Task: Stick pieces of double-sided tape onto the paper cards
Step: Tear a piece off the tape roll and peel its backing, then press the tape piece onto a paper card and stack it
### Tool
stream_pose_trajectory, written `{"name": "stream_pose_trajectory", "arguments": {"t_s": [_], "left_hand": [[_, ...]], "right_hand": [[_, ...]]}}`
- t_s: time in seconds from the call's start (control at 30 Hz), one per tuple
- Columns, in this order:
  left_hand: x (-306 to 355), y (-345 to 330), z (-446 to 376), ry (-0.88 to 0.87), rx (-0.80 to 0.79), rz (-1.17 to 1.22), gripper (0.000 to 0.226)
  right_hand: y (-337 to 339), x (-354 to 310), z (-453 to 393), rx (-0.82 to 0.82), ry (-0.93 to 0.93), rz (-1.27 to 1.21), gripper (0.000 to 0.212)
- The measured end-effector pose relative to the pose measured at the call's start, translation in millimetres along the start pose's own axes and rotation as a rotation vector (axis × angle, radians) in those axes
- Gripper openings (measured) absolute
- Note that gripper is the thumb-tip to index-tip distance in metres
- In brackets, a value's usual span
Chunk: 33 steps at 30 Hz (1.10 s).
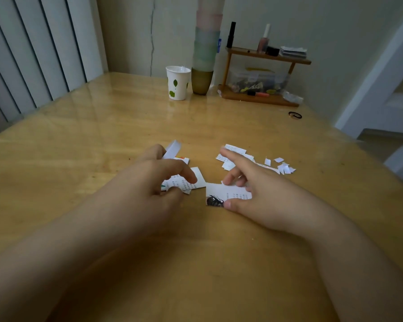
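Observation:
A small white paper card (pixel 215 192) with a dark printed picture lies on the wooden table (pixel 79 147) in the middle. My right hand (pixel 254 189) pinches this card between thumb and bent fingers, with the index finger pointing out straight. My left hand (pixel 154 180) holds a white strip of double-sided tape (pixel 172 149) that sticks up behind its fingers, and its thumb and fingers rest over a small pile of printed cards (pixel 196 180). More printed cards (pixel 233 154) lie beyond my right hand.
Several small white paper scraps (pixel 284 167) lie to the right of the cards. At the back stand a leaf-printed paper cup (pixel 177 83), a tall stack of cups (pixel 205 56) and a wooden shelf (pixel 263 77) with small items. A black hair tie (pixel 295 115) lies far right.

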<state>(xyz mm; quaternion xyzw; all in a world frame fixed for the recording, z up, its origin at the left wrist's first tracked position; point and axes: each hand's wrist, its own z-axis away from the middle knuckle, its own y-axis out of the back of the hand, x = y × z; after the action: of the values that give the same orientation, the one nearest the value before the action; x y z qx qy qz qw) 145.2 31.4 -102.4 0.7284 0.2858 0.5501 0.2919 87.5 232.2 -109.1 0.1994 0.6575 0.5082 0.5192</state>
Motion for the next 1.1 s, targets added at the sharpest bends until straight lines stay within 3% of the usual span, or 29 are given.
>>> {"name": "stream_pose_trajectory", "arguments": {"t_s": [0.37, 0.73, 0.9, 1.1], "left_hand": [[-1.1, 1.2, -1.4, 0.046, 0.003, 0.005, 0.034], [-5.6, 1.7, -3.8, 0.100, 0.051, -0.105, 0.021], [0.7, 4.7, -3.3, 0.142, -0.015, 0.035, 0.023], [-6.8, -6.1, -3.8, 0.035, -0.094, -0.325, 0.023]], "right_hand": [[3.7, 0.9, -0.2, -0.014, 0.033, -0.076, 0.094], [-2.9, -24.0, 5.4, -0.077, 0.192, -0.404, 0.111], [-3.4, -29.3, 7.1, -0.049, 0.196, -0.223, 0.117], [-10.9, -29.3, 4.8, -0.029, 0.194, -0.182, 0.113]]}}
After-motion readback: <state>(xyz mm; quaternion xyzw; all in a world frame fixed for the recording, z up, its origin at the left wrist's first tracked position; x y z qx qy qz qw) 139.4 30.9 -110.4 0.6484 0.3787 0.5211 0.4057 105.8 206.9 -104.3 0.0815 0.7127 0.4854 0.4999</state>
